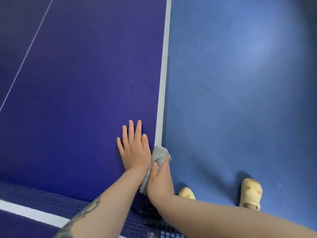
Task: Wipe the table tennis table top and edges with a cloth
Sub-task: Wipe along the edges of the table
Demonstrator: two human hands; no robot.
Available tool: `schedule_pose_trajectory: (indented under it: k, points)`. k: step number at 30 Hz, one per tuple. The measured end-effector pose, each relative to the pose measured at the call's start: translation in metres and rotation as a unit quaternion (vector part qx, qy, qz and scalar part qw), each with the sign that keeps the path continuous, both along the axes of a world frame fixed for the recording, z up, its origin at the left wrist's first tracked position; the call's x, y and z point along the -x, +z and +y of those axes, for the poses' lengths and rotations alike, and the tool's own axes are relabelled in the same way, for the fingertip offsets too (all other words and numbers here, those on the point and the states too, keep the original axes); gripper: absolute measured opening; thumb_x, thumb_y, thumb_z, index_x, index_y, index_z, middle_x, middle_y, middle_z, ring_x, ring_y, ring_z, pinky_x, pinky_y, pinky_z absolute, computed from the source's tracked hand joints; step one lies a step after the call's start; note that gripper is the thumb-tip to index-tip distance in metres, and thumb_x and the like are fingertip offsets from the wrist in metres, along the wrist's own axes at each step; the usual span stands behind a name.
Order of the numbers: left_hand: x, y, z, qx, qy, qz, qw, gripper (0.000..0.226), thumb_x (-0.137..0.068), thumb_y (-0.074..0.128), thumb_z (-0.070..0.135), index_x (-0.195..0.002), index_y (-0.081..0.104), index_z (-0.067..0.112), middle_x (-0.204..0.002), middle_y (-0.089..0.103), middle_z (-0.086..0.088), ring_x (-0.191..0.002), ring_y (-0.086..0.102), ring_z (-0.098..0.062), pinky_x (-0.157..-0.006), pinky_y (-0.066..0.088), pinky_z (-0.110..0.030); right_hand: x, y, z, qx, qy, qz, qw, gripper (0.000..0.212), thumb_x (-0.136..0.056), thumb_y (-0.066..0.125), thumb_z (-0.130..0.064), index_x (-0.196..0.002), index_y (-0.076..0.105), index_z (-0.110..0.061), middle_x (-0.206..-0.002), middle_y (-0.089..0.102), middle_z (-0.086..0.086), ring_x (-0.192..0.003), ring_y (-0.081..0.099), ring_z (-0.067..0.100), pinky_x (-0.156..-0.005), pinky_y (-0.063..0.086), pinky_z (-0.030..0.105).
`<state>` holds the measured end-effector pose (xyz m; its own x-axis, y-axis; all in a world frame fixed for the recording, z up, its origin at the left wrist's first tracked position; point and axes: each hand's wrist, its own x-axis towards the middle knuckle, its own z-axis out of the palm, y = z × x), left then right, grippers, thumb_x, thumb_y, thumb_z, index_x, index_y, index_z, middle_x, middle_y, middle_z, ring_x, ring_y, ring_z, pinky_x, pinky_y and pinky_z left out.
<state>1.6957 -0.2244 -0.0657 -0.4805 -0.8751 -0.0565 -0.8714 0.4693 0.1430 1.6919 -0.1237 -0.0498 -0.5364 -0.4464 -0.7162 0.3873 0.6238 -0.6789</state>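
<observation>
The dark blue table tennis table (82, 86) fills the left of the head view, and its white side edge (163, 86) runs from the top down to my hands. My left hand (134, 148) lies flat on the top with straight fingers, just inside that edge. A grey cloth (159, 158) is wrapped over the edge beside it. My right hand (160, 181) grips the cloth against the table's side, thumb on top. The fingers of that hand are hidden behind the edge.
The net (56, 201) with its white top band (27, 212) crosses the bottom left, close to my forearms. A thin white centre line (25, 57) runs diagonally at the left. Blue floor (240, 91) lies to the right, with my two yellow slippers (251, 193) on it.
</observation>
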Motion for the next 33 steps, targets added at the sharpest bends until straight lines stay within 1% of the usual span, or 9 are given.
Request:
schedule_pose_trajectory:
  k: [2, 4, 8, 10, 13, 17, 23, 29, 33]
  points:
    - [0.007, -0.002, -0.002, -0.001, 0.045, 0.023, 0.999, 0.05, -0.103, 0.02, 0.036, -0.154, 0.02, 0.033, -0.162, 0.013, 0.01, -0.15, 0.005, -0.011, -0.12, 0.005, -0.042, 0.024, -0.008, -0.019, 0.033, -0.005, 0.037, 0.999, 0.059, -0.106, 0.028, -0.037, -0.158, 0.001, -0.029, -0.163, 0.023, -0.003, -0.146, 0.03, 0.018, -0.115, 0.03, 0.039]
    - [0.01, -0.002, -0.001, 0.007, 0.056, 0.026, 0.998, 0.054, -0.1, 0.018, 0.037, -0.154, 0.022, 0.032, -0.161, 0.014, 0.012, -0.15, 0.005, -0.009, -0.12, 0.005, -0.041, 0.035, -0.015, -0.025, 0.066, -0.01, 0.059, 0.996, 0.058, -0.106, 0.028, -0.037, -0.158, 0.002, -0.031, -0.163, 0.022, -0.006, -0.147, 0.028, 0.015, -0.116, 0.03, 0.041]
    - [0.01, -0.002, -0.001, 0.013, 0.058, 0.027, 0.998, 0.055, -0.098, 0.018, 0.038, -0.153, 0.025, 0.032, -0.16, 0.016, 0.014, -0.149, 0.007, -0.008, -0.121, 0.007, -0.041, 0.015, -0.015, 0.001, 0.086, -0.004, 0.002, 0.996, 0.057, -0.105, 0.029, -0.04, -0.158, 0.007, -0.034, -0.162, 0.024, -0.01, -0.146, 0.027, 0.007, -0.118, 0.028, 0.036]
    - [0.011, -0.001, -0.002, 0.014, 0.063, 0.036, 0.997, 0.055, -0.098, 0.018, 0.039, -0.152, 0.027, 0.032, -0.16, 0.018, 0.014, -0.149, 0.009, -0.008, -0.121, 0.007, -0.041, 0.017, -0.012, 0.001, 0.082, 0.008, -0.009, 0.997, 0.059, -0.106, 0.029, -0.038, -0.158, 0.004, -0.029, -0.163, 0.021, -0.006, -0.147, 0.025, 0.01, -0.118, 0.027, 0.035]
    - [0.011, 0.0, -0.003, 0.02, 0.063, 0.035, 0.997, 0.061, -0.095, 0.011, 0.045, -0.152, 0.028, 0.033, -0.16, 0.02, 0.014, -0.149, 0.011, -0.008, -0.12, 0.008, -0.04, 0.048, -0.011, -0.031, 0.083, 0.004, 0.035, 0.996, 0.06, -0.106, 0.031, -0.035, -0.159, 0.004, -0.023, -0.164, 0.021, -0.001, -0.149, 0.023, 0.015, -0.118, 0.027, 0.039]
    - [0.008, -0.002, -0.005, 0.025, 0.069, 0.035, 0.997, 0.062, -0.093, 0.011, 0.047, -0.151, 0.029, 0.034, -0.16, 0.022, 0.014, -0.148, 0.013, -0.007, -0.119, 0.008, -0.038, 0.075, -0.012, -0.059, 0.082, -0.008, 0.045, 0.996, 0.061, -0.107, 0.03, -0.036, -0.159, 0.0, -0.023, -0.166, 0.013, -0.004, -0.15, 0.017, 0.016, -0.118, 0.025, 0.042]
    - [0.01, 0.001, -0.002, 0.022, 0.071, 0.044, 0.996, 0.058, -0.096, 0.015, 0.044, -0.151, 0.031, 0.032, -0.159, 0.023, 0.013, -0.148, 0.013, -0.007, -0.119, 0.009, -0.039, 0.056, -0.009, -0.03, 0.097, 0.029, 0.006, 0.995, 0.062, -0.106, 0.033, -0.032, -0.159, 0.0, -0.023, -0.165, 0.017, -0.001, -0.149, 0.021, 0.016, -0.117, 0.027, 0.041]
    - [0.01, 0.002, 0.003, 0.015, 0.077, 0.04, 0.996, 0.054, -0.099, 0.017, 0.042, -0.151, 0.028, 0.035, -0.159, 0.019, 0.017, -0.148, 0.009, -0.002, -0.12, 0.007, -0.036, 0.107, -0.007, -0.081, 0.092, -0.025, 0.007, 0.995, 0.06, -0.107, 0.029, -0.035, -0.159, -0.001, -0.026, -0.166, 0.013, -0.004, -0.151, 0.016, 0.014, -0.121, 0.02, 0.043]
    - [0.007, 0.0, 0.002, 0.019, 0.072, 0.031, 0.997, 0.053, -0.1, 0.019, 0.04, -0.152, 0.028, 0.034, -0.159, 0.02, 0.016, -0.148, 0.01, -0.003, -0.12, 0.009, -0.037, 0.094, -0.002, -0.071, 0.084, -0.033, 0.014, 0.996, 0.058, -0.107, 0.03, -0.036, -0.159, 0.004, -0.027, -0.164, 0.018, -0.007, -0.15, 0.017, 0.011, -0.12, 0.022, 0.039]
